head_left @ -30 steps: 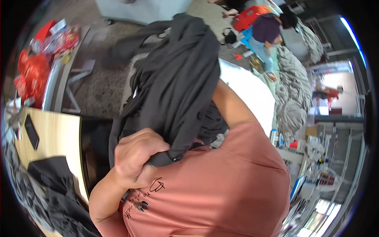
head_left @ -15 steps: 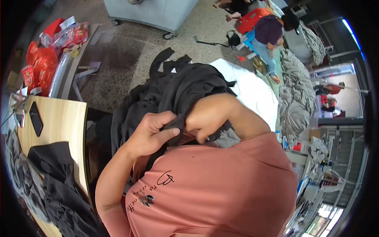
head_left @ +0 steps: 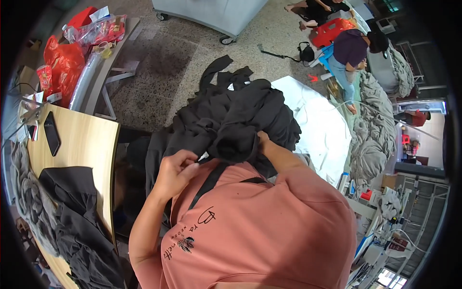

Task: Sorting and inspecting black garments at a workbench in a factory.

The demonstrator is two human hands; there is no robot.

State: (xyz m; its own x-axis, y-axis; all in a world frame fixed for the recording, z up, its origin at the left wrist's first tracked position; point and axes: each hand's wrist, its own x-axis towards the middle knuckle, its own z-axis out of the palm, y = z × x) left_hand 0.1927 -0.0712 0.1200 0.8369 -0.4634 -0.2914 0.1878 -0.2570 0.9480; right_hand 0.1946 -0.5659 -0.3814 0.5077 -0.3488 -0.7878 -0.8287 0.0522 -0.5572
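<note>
A black garment [head_left: 226, 111] lies bunched in a heap in front of me, with a round, tube-like opening [head_left: 234, 147] turned toward me. My right hand [head_left: 262, 140] is at the right side of that opening, gripping the cloth; most of its fingers are hidden behind the fabric. At the left edge of the cloth my left hand [head_left: 175, 172] is closed, thumb and fingertips near each other. A small white piece [head_left: 204, 156] shows just beyond those fingertips, too small to name. A black strap [head_left: 208, 185] runs down across my pink shirt.
To the left, a wooden table [head_left: 94, 126] bears a black phone [head_left: 51, 133] and dark cloth [head_left: 79, 216]. Red plastic bags [head_left: 62, 72] sit behind it. A white sheet [head_left: 317, 130] and grey fabric piles [head_left: 370, 130] lie right. A wheeled grey bin [head_left: 211, 17] and a seated person [head_left: 349, 50] are farther off.
My hands have moved apart from the shared pinch of cloth. The right hand went behind the fabric, whose round opening now faces me. The view has shifted, so the surroundings sit farther right.
</note>
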